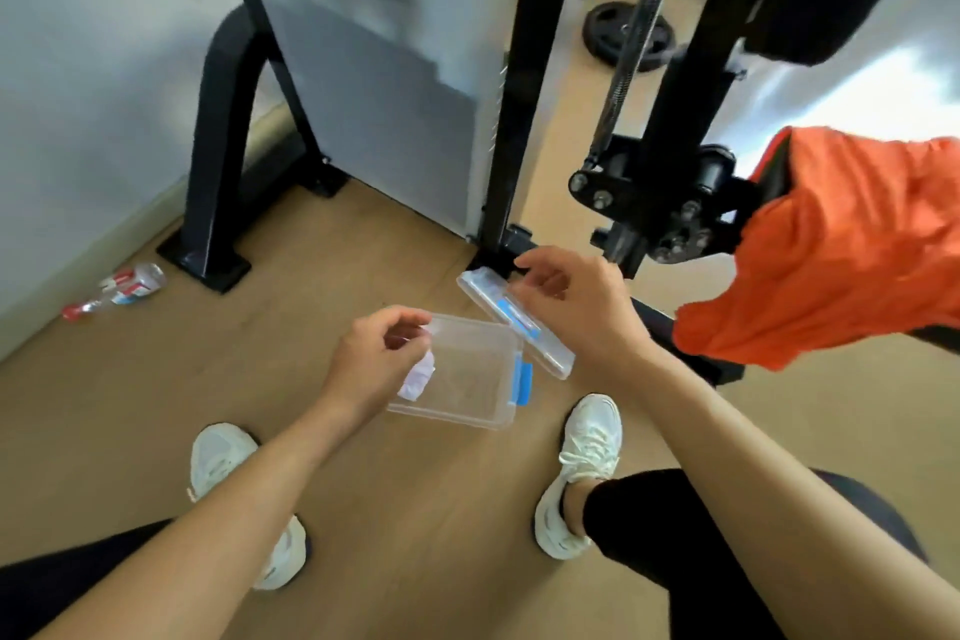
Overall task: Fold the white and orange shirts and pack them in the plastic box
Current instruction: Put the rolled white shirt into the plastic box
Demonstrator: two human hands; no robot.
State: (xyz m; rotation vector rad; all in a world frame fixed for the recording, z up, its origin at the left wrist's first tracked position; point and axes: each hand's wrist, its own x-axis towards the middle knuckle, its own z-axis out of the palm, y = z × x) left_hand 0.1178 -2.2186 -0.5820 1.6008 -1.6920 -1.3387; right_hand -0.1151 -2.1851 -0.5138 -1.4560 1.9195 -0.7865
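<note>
My left grip [378, 360] pinches the plastic box [457, 417] by its rim, my right grip [570, 308] pinches the tilted lid [519, 325], and the orange shirt [841, 250] hangs on the black machine [670, 203].

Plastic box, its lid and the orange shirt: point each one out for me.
plastic box [470, 387], head view, on the bare clear floor of the box.
lid [548, 351], head view, on the clear lower part of the lid.
orange shirt [841, 250], head view, on the middle of the draped cloth.

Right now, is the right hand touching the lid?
Touching. The head view shows the right hand pinching the far end of the lid, held tilted beside the box; the left hand grips the box's left rim.
</note>
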